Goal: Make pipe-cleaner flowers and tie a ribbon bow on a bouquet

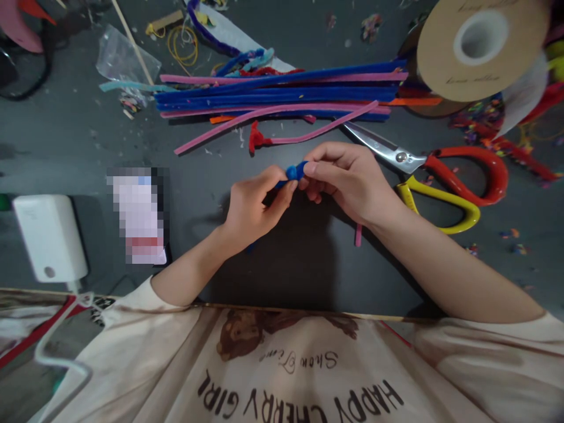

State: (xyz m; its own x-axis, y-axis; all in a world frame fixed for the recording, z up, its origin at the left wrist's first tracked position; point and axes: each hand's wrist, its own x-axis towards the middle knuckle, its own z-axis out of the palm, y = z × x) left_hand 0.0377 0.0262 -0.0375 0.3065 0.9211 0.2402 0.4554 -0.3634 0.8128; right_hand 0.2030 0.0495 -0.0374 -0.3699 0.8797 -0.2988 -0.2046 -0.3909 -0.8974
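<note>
A small bent piece of blue pipe cleaner (292, 172) is pinched between my two hands near the middle of the view. My left hand (259, 202) grips its left end between thumb and fingers. On its right end my right hand (341, 176) closes with thumb and index finger, the other fingers curled below. Just beyond my hands lies a pink pipe cleaner (304, 138) with a twisted red piece (257, 138) at its left end. Farther back is a bundle of blue pipe cleaners (273, 97) mixed with pink ones.
Scissors (414, 161) with red and yellow handles lie open beyond my right forearm. At the back right stands a ribbon spool (440, 59). A phone (138, 217) and a white power bank (50, 235) with a cable lie left. A plastic bag (123, 56) is back left.
</note>
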